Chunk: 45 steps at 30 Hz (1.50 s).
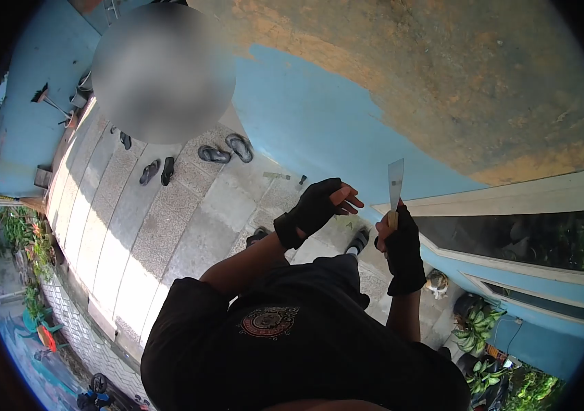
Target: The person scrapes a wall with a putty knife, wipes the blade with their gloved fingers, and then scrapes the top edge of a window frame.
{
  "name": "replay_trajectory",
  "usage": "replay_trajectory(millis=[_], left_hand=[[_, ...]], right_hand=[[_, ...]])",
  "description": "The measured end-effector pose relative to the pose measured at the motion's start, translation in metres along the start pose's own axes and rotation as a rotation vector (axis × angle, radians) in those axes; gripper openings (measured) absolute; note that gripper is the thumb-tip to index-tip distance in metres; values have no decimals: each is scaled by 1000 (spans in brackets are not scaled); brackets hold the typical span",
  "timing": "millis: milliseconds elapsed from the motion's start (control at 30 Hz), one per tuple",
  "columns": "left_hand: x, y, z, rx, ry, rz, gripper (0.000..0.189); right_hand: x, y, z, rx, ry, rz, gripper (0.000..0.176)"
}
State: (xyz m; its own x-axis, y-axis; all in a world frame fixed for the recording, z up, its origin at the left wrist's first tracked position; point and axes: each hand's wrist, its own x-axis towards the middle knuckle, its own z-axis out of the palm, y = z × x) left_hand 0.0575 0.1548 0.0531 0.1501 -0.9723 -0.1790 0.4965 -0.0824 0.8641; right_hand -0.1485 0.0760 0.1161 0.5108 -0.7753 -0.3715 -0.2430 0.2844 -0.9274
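My right hand (401, 250), in a black fingerless glove, grips a putty knife (395, 183) by its handle, its wide metal blade pointing up. To the left, my left hand (324, 207) wears the same kind of glove and holds nothing, its fingers apart and bent slightly. Beyond both hands stands a wall with light blue paint (319, 116) low down and a bare, brownish patched surface (442, 75) above it.
Several sandals (214, 153) lie on the tiled floor (220, 212). A window (511, 240) is at right, with a cat (436, 283) and potted plants (477, 329) below. A blurred round patch covers the upper left. A broom (44, 94) leans farther left.
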Motion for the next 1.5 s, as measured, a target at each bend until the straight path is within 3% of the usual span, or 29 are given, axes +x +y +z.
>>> replay_trajectory(millis=[267, 433, 500, 567, 700, 767, 900, 967, 1233, 1367, 1500], left_hand=[[-49, 16, 2, 15, -7, -1, 37], [-79, 29, 42, -13, 236, 119, 27], [-89, 25, 46, 75, 270, 168, 24], [-98, 15, 49, 188, 339, 235, 13], [-115, 9, 56, 194, 405, 200, 17], [-120, 4, 57, 348, 452, 336, 25], [-115, 1, 49, 402, 424, 312, 28], [-112, 5, 45, 376, 311, 426, 23], [-113, 45, 42, 383, 73, 355, 5], [-118, 51, 25, 301, -32, 233, 10], [-114, 45, 18, 280, -86, 252, 13]], right_hand=[[-45, -7, 3, 58, -3, -73, 73], [-37, -17, -10, 76, -126, -170, 71], [-39, -30, -5, 63, -159, -216, 55], [-37, -30, -3, 51, -209, -244, 56], [-45, -27, 1, 44, -272, -244, 45], [-53, -25, 1, 16, -268, -239, 38], [-66, -14, -4, 38, -216, -225, 29], [-76, -12, -4, 66, -177, -225, 27], [-95, -8, 29, 176, -35, -287, 28], [-101, -2, 55, 271, 4, -275, 27], [-106, -5, 65, 195, 16, -207, 20]])
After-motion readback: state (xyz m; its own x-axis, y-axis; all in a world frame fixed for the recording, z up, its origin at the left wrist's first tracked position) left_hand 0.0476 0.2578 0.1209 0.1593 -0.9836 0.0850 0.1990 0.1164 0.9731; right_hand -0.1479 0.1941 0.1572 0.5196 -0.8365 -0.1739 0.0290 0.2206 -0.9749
